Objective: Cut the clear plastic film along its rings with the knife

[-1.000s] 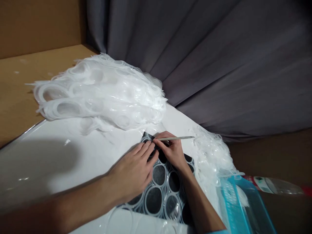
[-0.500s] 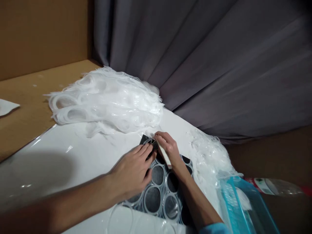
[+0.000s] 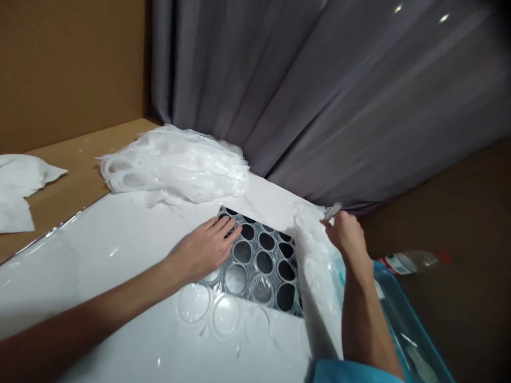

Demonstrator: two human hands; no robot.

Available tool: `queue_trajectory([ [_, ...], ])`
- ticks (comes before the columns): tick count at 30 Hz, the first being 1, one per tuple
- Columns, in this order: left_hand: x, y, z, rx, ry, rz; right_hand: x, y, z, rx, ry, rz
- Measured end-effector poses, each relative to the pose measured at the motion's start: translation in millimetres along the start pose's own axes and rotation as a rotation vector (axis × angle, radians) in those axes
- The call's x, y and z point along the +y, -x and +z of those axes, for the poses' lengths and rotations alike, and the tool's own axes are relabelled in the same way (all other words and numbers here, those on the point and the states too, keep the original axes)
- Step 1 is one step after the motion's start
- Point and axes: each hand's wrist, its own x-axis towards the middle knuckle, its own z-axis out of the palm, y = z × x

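Note:
My left hand (image 3: 213, 244) lies with fingers stretched over the upper left corner of a clear plastic sheet with rows of round outlines (image 3: 244, 252). A black rectangular backing (image 3: 275, 309) shows beneath the sheet, whose lower edge runs past it onto the white surface. My right hand (image 3: 346, 234) is raised on the right above a heap of clear plastic scraps (image 3: 315, 255). Its fingers are closed on a slim white stick-like tool (image 3: 332, 211), of which only one end shows.
A large pile of translucent sheets with round holes (image 3: 179, 165) lies at the back of the white table (image 3: 99, 276). White paper (image 3: 24, 178) rests on cardboard at left. A blue bin (image 3: 419, 324) and a plastic bottle (image 3: 411, 262) are at right. A grey curtain (image 3: 299, 96) hangs behind.
My right hand has moved right, off the sheet's upper corner to above the scraps, with the white tool in it. My left hand stays on the sheet, its fingers flatter. The view has shifted.

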Motion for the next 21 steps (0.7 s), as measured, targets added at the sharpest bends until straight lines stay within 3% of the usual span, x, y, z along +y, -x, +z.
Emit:
queue_trajectory([
  [1,5.7,4.9,-3.6,-0.004,-0.013,0.003,9.6,16.7,0.3,-0.081,0.071,0.078],
  [3,21.8,18.7,-11.5,-0.001,-0.003,-0.005,19.3,50.0,3.9,-0.105,0.037,0.158],
  [7,74.0,49.5,-27.2,-0.002,0.104,-0.008,3.9,109.7,16.1,-0.094,-0.584,0.053],
  [10,125.0,57.2,-31.1,-0.026,0.219,0.038,-20.6,140.1,24.0,-0.033,-0.809,0.042],
  [15,190.8,48.3,-8.9,-0.015,0.288,0.089,-47.4,149.7,25.5,-0.020,-0.969,0.054],
  [17,201.4,47.2,2.8,-0.006,0.226,0.120,-52.6,149.3,23.8,-0.078,-1.046,0.031],
  [21,204.7,56.4,16.9,0.004,0.173,0.044,-65.9,158.4,17.1,-0.273,-1.234,0.001],
])
